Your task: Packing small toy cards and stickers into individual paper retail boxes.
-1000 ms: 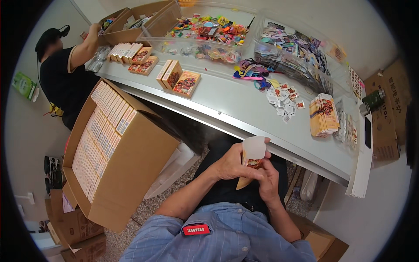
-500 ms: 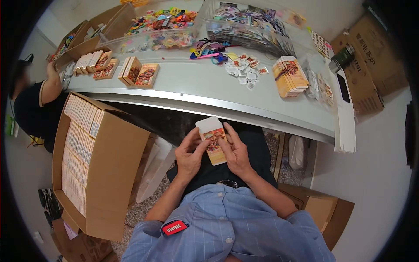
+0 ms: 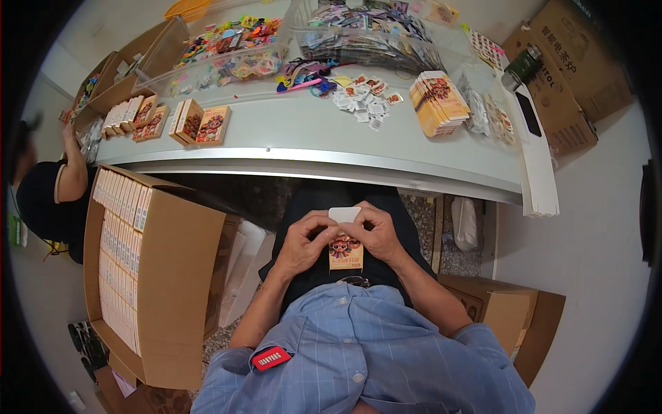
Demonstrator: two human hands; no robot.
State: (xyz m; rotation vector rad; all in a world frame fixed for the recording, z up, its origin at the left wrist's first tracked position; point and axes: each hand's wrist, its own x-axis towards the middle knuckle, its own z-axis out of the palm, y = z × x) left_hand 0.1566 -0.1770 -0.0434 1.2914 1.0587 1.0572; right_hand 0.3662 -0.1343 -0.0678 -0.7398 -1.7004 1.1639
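Over my lap I hold a small orange printed carton (image 3: 346,257) with a cartoon figure on its front and a white flap at the top. My left hand (image 3: 302,245) grips its upper left side, thumb across the front. From the other side my right hand (image 3: 379,236) pinches the upper edge by the flap, its thumb close to the left one. Whether the carton is flat or opened out is hard to tell. A stack of flat orange cartons (image 3: 439,107) lies on the white table (image 3: 276,131) ahead, left of some clear plastic bags (image 3: 493,121).
Left of me a big cardboard box (image 3: 181,290) holds rows of filled cartons. Several finished boxes (image 3: 212,125), small white cards (image 3: 369,103) and clear bins of colourful trinkets (image 3: 238,69) and packets (image 3: 372,52) occupy the table. A person (image 3: 55,186) sits at far left.
Both hands have come closer together at the carton's top, by the white flap. The carton is now straighter and lower in view. The whole view has shifted slightly.
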